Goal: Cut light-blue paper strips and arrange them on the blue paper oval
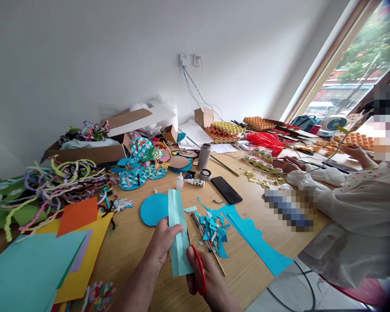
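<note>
A folded strip of light teal paper (pixel 180 255) stands nearly upright above the table, pinched along its left side by my left hand (pixel 162 242). My right hand (pixel 203 275) is closed around the red handles of a pair of scissors (pixel 201 271), close to the strip's right edge. The paper hides most of the blades, so I cannot tell how far apart they are. Just behind the strip lies a round blue disc (pixel 153 209). To the right are blue paper scraps (pixel 214 229) and some thin sticks (pixel 219 261).
Coloured paper sheets (pixel 26 260) and fuzzy pipe cleaners (pixel 61 195) cover the left side. Beyond my hands are a glue bottle (pixel 180 181), a metal flask (pixel 204 157) and a phone (pixel 226 190). A large blue offcut (pixel 260 242) reaches the table edge. A co-worker (pixel 354 208) sits at right.
</note>
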Motion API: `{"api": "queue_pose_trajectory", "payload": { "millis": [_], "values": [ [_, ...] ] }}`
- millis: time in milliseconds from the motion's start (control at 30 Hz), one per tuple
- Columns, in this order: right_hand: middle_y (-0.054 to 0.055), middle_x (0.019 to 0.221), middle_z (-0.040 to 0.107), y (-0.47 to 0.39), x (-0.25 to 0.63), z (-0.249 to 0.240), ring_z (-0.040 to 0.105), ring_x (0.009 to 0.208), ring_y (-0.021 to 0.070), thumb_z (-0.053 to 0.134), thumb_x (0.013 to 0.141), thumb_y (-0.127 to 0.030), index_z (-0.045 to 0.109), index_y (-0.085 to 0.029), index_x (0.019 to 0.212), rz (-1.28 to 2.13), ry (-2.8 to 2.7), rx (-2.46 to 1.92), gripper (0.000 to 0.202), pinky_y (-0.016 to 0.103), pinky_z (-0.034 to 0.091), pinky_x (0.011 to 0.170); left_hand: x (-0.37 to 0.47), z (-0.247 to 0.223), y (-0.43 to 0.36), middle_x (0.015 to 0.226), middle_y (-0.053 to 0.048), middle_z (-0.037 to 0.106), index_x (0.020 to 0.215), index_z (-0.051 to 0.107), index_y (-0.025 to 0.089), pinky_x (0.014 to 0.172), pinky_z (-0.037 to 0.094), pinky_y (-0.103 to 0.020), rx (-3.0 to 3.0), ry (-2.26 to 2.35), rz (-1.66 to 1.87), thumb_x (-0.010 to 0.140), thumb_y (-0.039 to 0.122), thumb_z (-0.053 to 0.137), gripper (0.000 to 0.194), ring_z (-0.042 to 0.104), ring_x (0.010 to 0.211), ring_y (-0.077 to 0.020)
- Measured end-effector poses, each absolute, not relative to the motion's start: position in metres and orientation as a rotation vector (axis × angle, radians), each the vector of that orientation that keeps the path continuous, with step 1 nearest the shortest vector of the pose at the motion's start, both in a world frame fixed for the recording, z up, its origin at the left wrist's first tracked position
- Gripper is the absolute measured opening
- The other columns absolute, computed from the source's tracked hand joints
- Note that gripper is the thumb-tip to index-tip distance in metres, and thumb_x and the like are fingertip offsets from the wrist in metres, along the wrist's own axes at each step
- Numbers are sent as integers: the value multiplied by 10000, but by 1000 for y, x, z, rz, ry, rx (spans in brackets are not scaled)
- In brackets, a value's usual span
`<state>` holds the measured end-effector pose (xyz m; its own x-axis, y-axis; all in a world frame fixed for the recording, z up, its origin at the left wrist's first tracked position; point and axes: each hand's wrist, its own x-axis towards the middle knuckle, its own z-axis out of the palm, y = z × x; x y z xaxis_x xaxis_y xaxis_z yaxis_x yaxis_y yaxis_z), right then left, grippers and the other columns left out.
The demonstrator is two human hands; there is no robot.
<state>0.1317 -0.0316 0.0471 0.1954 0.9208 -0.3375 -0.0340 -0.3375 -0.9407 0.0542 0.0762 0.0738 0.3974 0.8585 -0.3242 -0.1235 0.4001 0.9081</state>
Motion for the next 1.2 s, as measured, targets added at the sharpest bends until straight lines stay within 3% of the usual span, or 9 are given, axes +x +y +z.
{"api": "queue_pose_trajectory", "payload": {
  "millis": [167,500,733,1200],
  "values": [
    [-46,341,405,-31,132,44,333,328,72,272,691,-886,408,-217,564,1309,-874,-1545,694,207,240,368,55,74,76,529,31,571,646,606,147,472,399,-217,937,947,754,526,215,719,179,501,486,-115],
    [-44,423,466,-36,136,55,448,413,94,331,765,-814,493,-189,683,1291,-833,-1527,652,206,339,431,56,68,74,512,46,554,650,592,154,448,380,-211,954,927,725,541,208,711,170,480,466,-104],
    [-47,357,416,-30,134,46,373,340,82,288,670,-897,438,-209,588,1300,-836,-1594,709,207,269,373,57,69,74,564,19,613,707,622,147,495,431,-228,920,914,718,540,211,716,202,546,511,-131],
    [-44,389,445,-35,129,51,369,352,67,283,781,-810,460,-189,646,1353,-956,-1503,659,191,250,388,50,66,88,499,2,611,677,628,136,446,453,-244,824,979,704,497,215,752,233,534,443,-131]
  ]
}}
